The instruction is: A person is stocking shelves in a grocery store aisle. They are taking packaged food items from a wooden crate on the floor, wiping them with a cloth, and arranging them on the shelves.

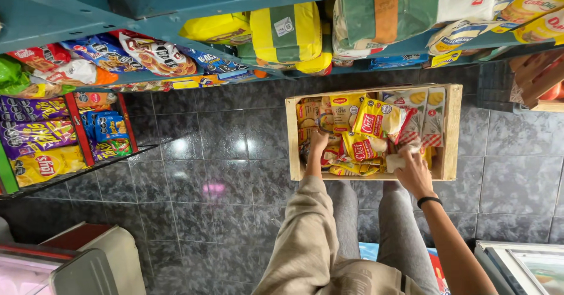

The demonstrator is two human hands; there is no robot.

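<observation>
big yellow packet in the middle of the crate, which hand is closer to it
Right. The right hand is just below and right of the big yellow packet, gripping a pale packet. The left hand is farther, at the wooden crate's left side among small packets.

A small grocery shop: teal metal shelves crammed with snack bags stand above a wooden crate of packaged goods on the dark tiled floor, with a wire snack rack left of the crate.
</observation>
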